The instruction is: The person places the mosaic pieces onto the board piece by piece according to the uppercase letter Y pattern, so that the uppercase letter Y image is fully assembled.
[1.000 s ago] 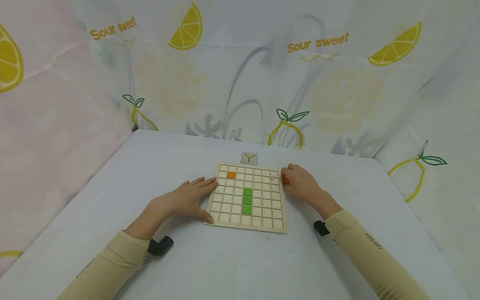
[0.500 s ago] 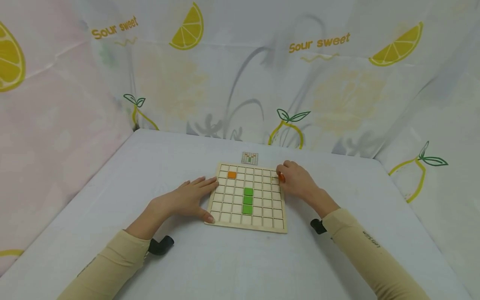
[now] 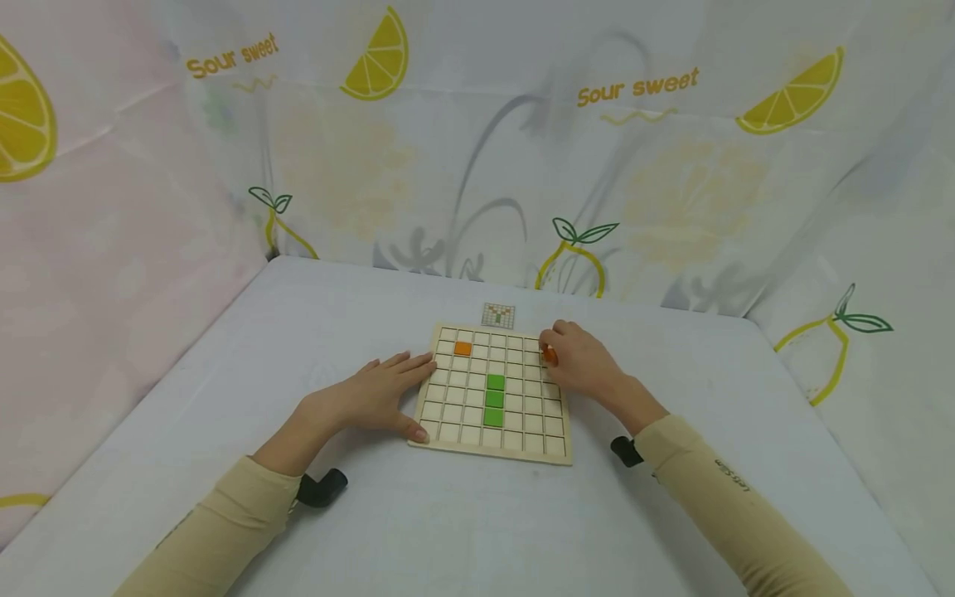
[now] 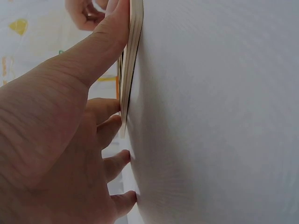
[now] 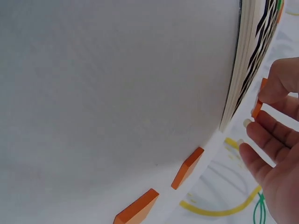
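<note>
A wooden grid board (image 3: 533, 406) lies on the white table. My left hand (image 3: 369, 394) rests at its left edge, fingers spread and fairly straight, thumb at the near left corner. Over the board's upper right part, my right hand (image 3: 584, 362) pinches an orange square tile (image 5: 260, 99) between thumb and fingers, held above the cells. One orange tile (image 3: 462, 348) sits in the upper left of the grid. Three green tiles (image 3: 495, 400) form a column near the middle.
Behind the board lies a small pattern card (image 3: 498, 315) with a printed grid. In the right wrist view, two loose orange tiles (image 5: 188, 168) lie on the table right of the board; the right hand hides them from the head view. A printed cloth (image 3: 462, 149) hangs behind.
My right hand has moved left with the orange tile, from beside the board's right edge to over its right columns. The left hand has stayed in place.
</note>
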Demonstrator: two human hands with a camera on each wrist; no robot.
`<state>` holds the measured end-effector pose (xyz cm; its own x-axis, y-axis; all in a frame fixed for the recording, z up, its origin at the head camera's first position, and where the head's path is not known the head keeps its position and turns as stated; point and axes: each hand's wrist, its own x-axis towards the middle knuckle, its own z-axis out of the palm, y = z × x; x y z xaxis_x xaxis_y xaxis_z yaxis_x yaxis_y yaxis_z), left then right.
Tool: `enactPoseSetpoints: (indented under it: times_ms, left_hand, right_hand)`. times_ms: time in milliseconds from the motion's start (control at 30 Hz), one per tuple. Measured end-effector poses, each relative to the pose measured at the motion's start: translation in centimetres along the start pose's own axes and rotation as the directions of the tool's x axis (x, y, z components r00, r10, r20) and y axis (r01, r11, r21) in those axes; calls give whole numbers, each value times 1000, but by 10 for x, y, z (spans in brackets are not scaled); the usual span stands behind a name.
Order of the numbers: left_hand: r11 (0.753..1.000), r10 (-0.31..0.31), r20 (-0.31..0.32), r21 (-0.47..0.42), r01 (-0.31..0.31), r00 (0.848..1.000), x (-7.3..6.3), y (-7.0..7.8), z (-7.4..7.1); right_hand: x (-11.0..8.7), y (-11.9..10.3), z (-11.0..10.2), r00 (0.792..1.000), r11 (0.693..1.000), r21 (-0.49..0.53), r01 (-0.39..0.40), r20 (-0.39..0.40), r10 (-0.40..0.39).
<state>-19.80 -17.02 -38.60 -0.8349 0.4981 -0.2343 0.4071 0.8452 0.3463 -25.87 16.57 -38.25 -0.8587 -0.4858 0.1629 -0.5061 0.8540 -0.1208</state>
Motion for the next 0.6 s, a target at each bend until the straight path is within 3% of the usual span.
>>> enactPoseSetpoints:
  times_ms: [600]
  left_hand:
    - [1000, 2, -5, 6, -2, 1000, 1, -1, 1]
  right_hand:
    - [8, -13, 6, 999, 999, 41, 34, 40, -36]
